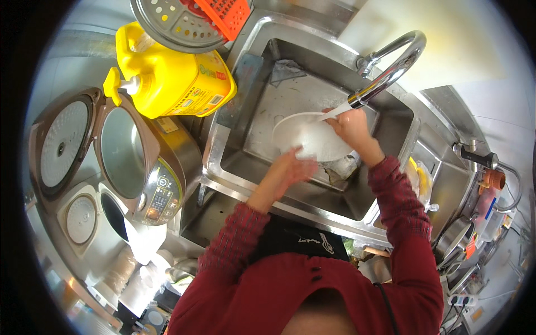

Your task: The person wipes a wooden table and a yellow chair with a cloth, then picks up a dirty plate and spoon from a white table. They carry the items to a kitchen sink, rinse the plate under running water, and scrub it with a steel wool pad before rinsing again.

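Observation:
A large white bowl [289, 132] is tilted inside the stainless-steel sink [268, 100]. Water runs from the chrome faucet [389, 81] into the bowl. My right hand [351, 127] grips the bowl's far right rim, just beside the stream, and its fingertips are partly hidden. At the near left rim is my left hand [293, 169], motion-blurred, with thumb and fingers apart; whether it touches the bowl is unclear. Under the bowl's near right side lies a crumpled wet scrap [341, 169] on the sink floor. Another grey, cloth-like piece [287, 69] rests in the far left corner.
Left of the sink stand a yellow pump jug [176, 79] and a rice cooker [167, 184] with its lid raised. A metal strainer [184, 29] and an orange grater [228, 16] overhang the far left. A second basin [448, 171] is to the right.

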The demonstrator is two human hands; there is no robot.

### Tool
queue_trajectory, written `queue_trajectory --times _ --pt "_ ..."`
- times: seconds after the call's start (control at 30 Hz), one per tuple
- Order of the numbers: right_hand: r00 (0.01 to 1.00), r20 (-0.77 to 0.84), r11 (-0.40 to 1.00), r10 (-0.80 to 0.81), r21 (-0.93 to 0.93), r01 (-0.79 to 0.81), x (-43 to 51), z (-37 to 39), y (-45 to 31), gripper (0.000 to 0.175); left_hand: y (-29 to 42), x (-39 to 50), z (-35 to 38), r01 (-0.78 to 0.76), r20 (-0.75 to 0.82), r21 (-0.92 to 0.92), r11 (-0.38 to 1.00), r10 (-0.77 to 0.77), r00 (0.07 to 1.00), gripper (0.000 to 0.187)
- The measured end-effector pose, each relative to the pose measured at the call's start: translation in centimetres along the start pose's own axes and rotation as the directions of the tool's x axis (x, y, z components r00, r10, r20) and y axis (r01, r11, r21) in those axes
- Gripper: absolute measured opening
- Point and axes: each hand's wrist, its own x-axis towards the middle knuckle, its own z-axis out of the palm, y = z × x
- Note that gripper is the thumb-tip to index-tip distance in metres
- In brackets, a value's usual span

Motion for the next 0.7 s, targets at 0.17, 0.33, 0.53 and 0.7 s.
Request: queue_trajectory --times 0.17,0.33,0.53,0.7 --pt "0.964 -0.257 0.997 0.074 0.047 -0.063 -6.1 1.5 -4.4 0.046 2.8 7.9 1.4 -0.157 -0.02 -0.383 0.91 0.162 0.987 0.044" --pt "0.97 -0.215 0.813 0.11 0.581 0.037 -8.2 1.6 -6.5 0.066 3.5 8.2 1.1 -0.248 -0.017 -0.184 0.951 0.25 0.968 0.053" --pt "0.929 -0.369 0.96 -0.028 0.248 0.127 -0.2 3.1 -7.0 0.06 2.8 6.2 1.0 -0.259 0.206 0.268 0.928 0.208 0.956 0.045" --pt "0.964 0.034 0.828 0.265 0.504 -0.246 9.7 1.9 -2.8 0.058 0.8 4.7 0.9 -0.344 0.206 0.543 0.766 0.276 0.939 0.044"
